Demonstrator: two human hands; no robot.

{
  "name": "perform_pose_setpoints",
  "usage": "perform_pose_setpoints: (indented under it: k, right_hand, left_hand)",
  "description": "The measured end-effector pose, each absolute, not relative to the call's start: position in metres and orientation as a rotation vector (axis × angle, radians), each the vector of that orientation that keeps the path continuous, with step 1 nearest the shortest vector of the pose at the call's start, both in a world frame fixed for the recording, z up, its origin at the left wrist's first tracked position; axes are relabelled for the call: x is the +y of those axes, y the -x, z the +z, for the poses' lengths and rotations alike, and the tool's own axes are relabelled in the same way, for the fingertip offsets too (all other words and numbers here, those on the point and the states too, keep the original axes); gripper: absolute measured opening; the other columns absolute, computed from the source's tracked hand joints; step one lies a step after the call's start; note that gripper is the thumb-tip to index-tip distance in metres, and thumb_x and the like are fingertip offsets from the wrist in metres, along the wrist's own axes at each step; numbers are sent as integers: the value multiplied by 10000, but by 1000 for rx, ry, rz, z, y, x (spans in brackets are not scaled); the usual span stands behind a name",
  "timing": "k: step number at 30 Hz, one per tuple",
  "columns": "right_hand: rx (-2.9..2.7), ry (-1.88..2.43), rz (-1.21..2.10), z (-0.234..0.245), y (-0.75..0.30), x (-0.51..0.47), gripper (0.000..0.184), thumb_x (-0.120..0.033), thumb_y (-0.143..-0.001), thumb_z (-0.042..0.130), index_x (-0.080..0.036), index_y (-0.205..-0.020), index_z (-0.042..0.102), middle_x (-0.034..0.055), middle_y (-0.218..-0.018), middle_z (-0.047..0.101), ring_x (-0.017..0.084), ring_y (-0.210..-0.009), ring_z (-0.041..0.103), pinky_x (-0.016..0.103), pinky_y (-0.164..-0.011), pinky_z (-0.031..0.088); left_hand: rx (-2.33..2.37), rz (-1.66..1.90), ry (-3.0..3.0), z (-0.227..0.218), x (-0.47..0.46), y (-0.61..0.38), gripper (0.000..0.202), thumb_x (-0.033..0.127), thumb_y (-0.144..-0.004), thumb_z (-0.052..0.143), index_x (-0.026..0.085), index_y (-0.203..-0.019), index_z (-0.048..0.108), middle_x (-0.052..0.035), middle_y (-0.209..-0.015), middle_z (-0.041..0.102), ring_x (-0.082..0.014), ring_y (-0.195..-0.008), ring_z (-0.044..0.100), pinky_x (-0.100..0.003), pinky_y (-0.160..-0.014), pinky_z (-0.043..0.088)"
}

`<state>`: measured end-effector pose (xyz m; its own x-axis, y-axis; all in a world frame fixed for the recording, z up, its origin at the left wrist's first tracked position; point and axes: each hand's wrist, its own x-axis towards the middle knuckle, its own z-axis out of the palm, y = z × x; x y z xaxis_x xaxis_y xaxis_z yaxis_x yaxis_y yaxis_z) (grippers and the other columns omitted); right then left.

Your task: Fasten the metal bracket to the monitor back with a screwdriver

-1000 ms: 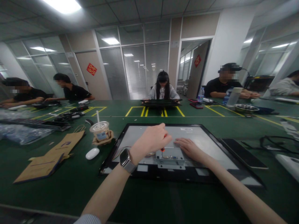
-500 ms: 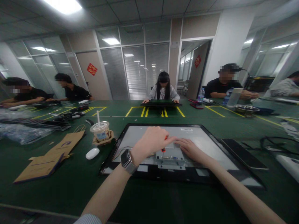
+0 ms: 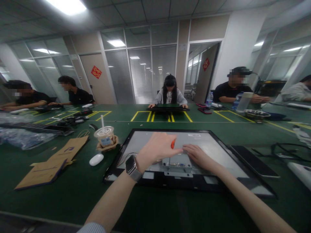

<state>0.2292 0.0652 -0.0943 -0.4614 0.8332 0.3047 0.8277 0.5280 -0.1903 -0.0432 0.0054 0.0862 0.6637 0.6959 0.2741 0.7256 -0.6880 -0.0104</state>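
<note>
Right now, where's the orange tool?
In the head view, near the middle, the orange tool is in the left hand, to the left of the right hand and just above the metal box in the picture.

Smooth, metallic-looking surfaces mark the box and panel — clear plastic for the cup, creased paper for the bag, a matt finish across the counter.
</note>
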Motion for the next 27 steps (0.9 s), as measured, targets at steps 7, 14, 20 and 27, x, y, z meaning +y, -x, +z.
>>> perform_pose_setpoints:
  k: [7, 14, 20, 27]
  right_hand:
    - [-2432, 1404, 51, -90, -228, 63, 484, -233, -958, 367, -247, -1373, 617, 96, -1445, 593, 287, -1325, 528, 549, -1107, 405]
    - [-2433, 1408, 61, -87, -227, 62, 476, -236, -962, 375, -261, -1370, 618, 89, -1438, 600, 277, -1319, 533, 528, -1108, 405]
    - [-2434, 1395, 47, -91, -229, 64, 483, -226, -954, 378, -260, -1376, 611, 88, -1430, 605, 277, -1317, 530, 529, -1106, 405]
    - [-2427, 1354, -5, -98, -231, 69, 452, -205, -950, 407, -299, -1334, 625, 75, -1397, 623, 243, -1285, 548, 501, -1103, 406]
  left_hand:
    - [-1157, -326, 2911, 87, 5, 51, 62, 275, -843, 574, 215, -845, 589, 8, -754, 682, -162, -663, 590, -272, -559, 318]
    - [-1259, -367, 2918, 95, 7, 52, 51, 251, -800, 591, 208, -823, 603, 0, -765, 687, -166, -682, 590, -269, -572, 317]
    - [-1238, -613, 2933, 93, 6, 43, 95, 298, -858, 582, 203, -860, 586, -1, -716, 650, -154, -618, 557, -270, -572, 330]
    - [-1159, -636, 2973, 76, 5, 25, 204, 375, -945, 531, 190, -949, 618, -30, -730, 654, -166, -628, 574, -282, -583, 360]
